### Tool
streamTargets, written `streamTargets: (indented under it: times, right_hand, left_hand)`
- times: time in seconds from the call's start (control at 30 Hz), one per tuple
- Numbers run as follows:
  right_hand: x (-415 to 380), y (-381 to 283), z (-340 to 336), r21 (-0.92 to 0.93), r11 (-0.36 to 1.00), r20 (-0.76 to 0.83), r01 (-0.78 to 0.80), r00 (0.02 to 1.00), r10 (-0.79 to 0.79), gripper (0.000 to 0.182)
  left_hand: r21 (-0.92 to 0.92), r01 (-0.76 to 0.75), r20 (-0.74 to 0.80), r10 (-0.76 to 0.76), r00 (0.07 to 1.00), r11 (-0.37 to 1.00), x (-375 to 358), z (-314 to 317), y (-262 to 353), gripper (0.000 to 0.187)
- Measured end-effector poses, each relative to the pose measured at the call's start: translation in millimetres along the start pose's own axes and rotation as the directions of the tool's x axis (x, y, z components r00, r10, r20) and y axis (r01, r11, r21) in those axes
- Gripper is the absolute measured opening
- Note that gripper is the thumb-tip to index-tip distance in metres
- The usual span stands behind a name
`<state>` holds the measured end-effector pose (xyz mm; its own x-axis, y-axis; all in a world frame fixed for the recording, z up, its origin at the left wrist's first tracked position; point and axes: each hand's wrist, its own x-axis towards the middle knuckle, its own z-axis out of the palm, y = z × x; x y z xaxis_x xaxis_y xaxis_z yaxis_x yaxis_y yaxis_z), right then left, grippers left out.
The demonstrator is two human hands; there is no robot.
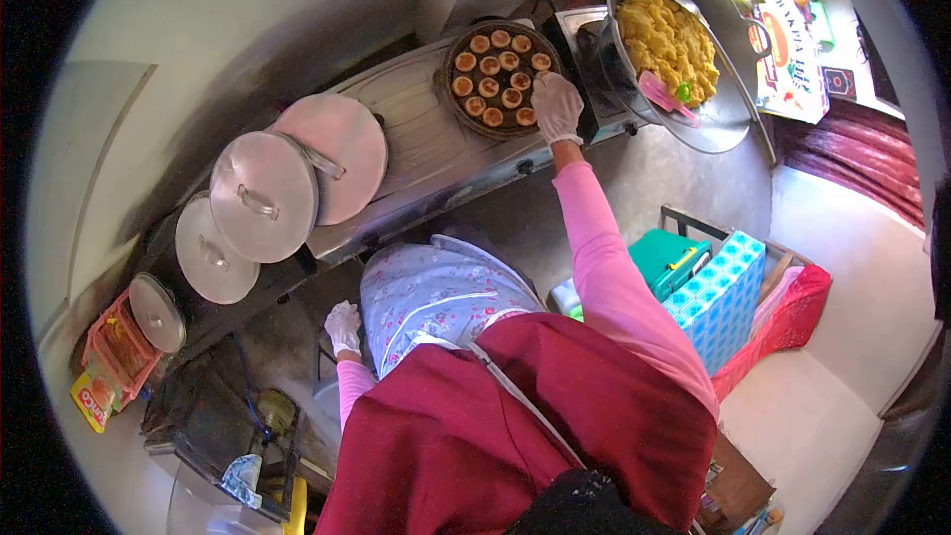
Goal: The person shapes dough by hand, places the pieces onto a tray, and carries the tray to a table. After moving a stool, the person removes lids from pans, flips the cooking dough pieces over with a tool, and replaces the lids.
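Note:
My right hand (pixel 558 107), in a clear glove, reaches over the right rim of a dark round pan (pixel 453 117) on the stove. Its fingers are bent together beside the browned round pastries (pixel 489 65); what they grip, if anything, is hidden. Several of these pastries lie spread across the pan, with dark toasted tops. My left hand (pixel 343 327), also gloved, hangs low beside the flowered apron (pixel 426 287), apart from the stove. Its fingers are loosely apart and nothing shows in them.
Right of the pan stands a big metal pot (pixel 728 124) of yellow mash (pixel 666 40) with a pink spatula (pixel 666 94). Metal lids (pixel 263 196) overlap along the stove's left. A pink basket (pixel 124 347) sits at far left. Below right are a green case (pixel 666 260) and a blue patterned box (pixel 715 302).

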<state>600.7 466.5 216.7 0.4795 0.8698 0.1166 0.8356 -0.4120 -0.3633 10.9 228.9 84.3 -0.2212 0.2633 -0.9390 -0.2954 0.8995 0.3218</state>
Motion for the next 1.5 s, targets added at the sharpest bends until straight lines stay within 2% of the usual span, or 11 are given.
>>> streamTargets:
  times: [0.17, 0.33, 0.43, 0.53, 0.6, 0.67, 0.73, 0.87, 0.97, 1.03, 1.5]
  right_hand:
    - [-20, -6, -17, 0.041, 0.996, 0.025, 0.082, 0.996, -0.083, 0.022]
    - [-19, 9, -7, -0.177, 0.971, 0.168, 0.161, 0.977, -0.131, 0.027]
    - [-16, -4, -14, -0.148, 0.989, 0.145, 0.003, 0.989, 0.019, 0.023]
    - [-23, -31, -19, 0.564, 0.801, 0.101, -0.203, 0.979, 0.177, 0.027]
    - [-40, -88, -34, 0.799, 0.513, 0.237, -0.313, 0.948, 0.21, 0.033]
    - [-57, -122, -26, 0.868, 0.357, 0.361, -0.345, 0.932, 0.023, 0.035]
    - [-83, -163, 7, 0.577, 0.81, 0.322, 0.102, 0.883, -0.341, 0.036]
    - [-155, -313, 54, 0.423, 0.901, 0.566, 0.093, 0.749, -0.343, 0.029]
    - [-206, -348, 148, 0.306, 0.636, 0.093, 0.709, 0.642, -0.761, 0.025]
    - [-224, -379, 175, 0.164, 0.671, 0.151, 0.723, 0.654, -0.742, 0.025]
    - [-252, -395, 208, 0.174, 0.748, 0.008, 0.64, 0.759, -0.651, 0.026]
  left_hand:
    - [0.297, -0.069, 0.022, 0.065, 0.998, 0.952, 6, -10, -5, 0.017]
    - [0.931, -0.31, 0.364, 0.424, 0.829, -0.193, -16, 6, 13, 0.021]
    - [0.904, -0.288, 0.408, 0.436, 0.802, -0.317, -17, 8, 19, 0.018]
    - [0.892, -0.273, 0.41, 0.39, 0.825, -0.36, -10, 3, 24, 0.015]
    - [0.826, -0.425, 0.238, 0.453, 0.859, 0.371, 5, -15, 7, 0.014]
    - [0.704, -0.501, 0.229, 0.506, 0.832, 0.504, 19, -31, -6, 0.015]
    - [0.88, -0.426, 0.472, 0.484, 0.737, -0.21, 18, -37, 9, 0.016]
    - [0.825, -0.446, 0.553, 0.328, 0.766, -0.348, 15, -75, 39, 0.024]
    - [0.842, -0.512, 0.517, 0.529, 0.673, -0.173, 28, -130, 42, 0.019]
    - [-0.092, -0.053, 0.009, 0.054, 0.999, 0.994, 34, -173, 43, 0.019]
    - [0.224, 0.113, -0.227, -0.061, 0.972, 0.968, 14, -319, 32, 0.011]
